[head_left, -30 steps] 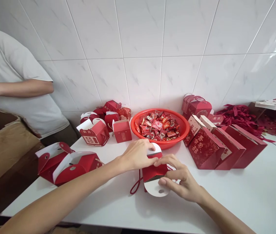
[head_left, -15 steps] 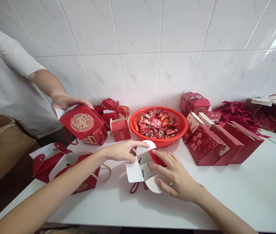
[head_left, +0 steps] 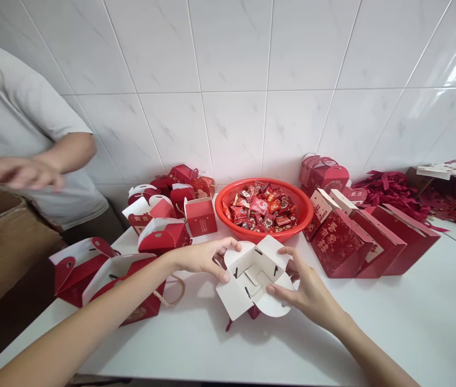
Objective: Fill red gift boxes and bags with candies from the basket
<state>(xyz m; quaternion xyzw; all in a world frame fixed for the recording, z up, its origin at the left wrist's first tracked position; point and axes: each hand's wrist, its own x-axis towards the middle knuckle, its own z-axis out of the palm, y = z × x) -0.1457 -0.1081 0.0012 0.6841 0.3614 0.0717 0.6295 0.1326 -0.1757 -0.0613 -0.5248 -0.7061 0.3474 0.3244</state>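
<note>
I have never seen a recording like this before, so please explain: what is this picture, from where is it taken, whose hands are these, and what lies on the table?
No machine works here. The picture comes from a camera worn on a person's head, looking forward and down, so the two bare arms reaching in from below are that person's own.

The left hand and the right hand hold a small gift box between them, each gripping one side. The box is red outside and white inside, and its top flaps stand open.

On the white table there is a red basket full of wrapped sweets, a row of larger red boxes to the right, several small red boxes to the left, and red ribbons near the tiled wall.

At the left edge another person stands in a white shirt; their blurred hand is above a cardboard carton.
</note>
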